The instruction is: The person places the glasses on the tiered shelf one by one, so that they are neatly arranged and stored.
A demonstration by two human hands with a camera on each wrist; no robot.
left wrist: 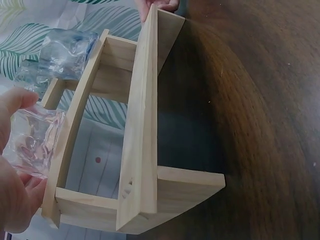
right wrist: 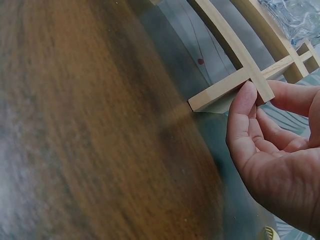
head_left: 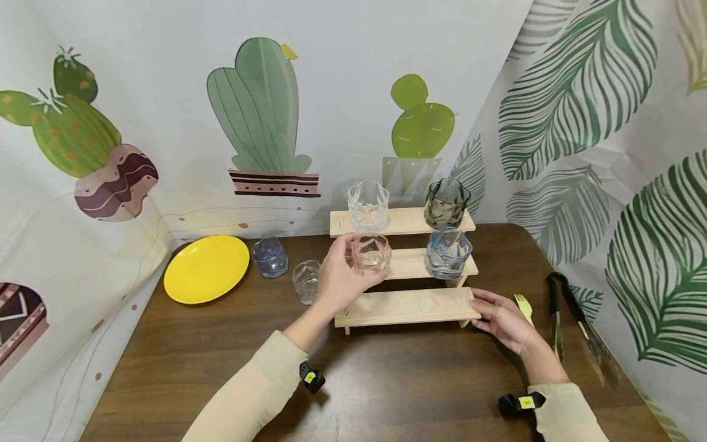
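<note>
My left hand (head_left: 348,273) grips a pink-tinted glass (head_left: 372,254) between thumb and fingers, at the left end of the middle tier of a wooden stepped rack (head_left: 409,307). In the left wrist view that pink glass (left wrist: 34,140) sits right at the tier's board. With thumb and fingers my right hand (head_left: 505,316) pinches the right end of the lowest board, also seen in the right wrist view. A blue glass (head_left: 448,253) stands on the middle tier's right end. On the top tier are a clear glass (head_left: 368,205) at left and a grey glass (head_left: 447,202) at right.
Left of the rack, a clear glass (head_left: 306,282) and a blue glass (head_left: 270,257) stand on the wooden table (head_left: 386,380). A yellow plate (head_left: 207,269) lies farther left. Right of the rack are a yellow-green fork (head_left: 523,306) and black-handled tongs (head_left: 580,316). Printed cloth hangs behind.
</note>
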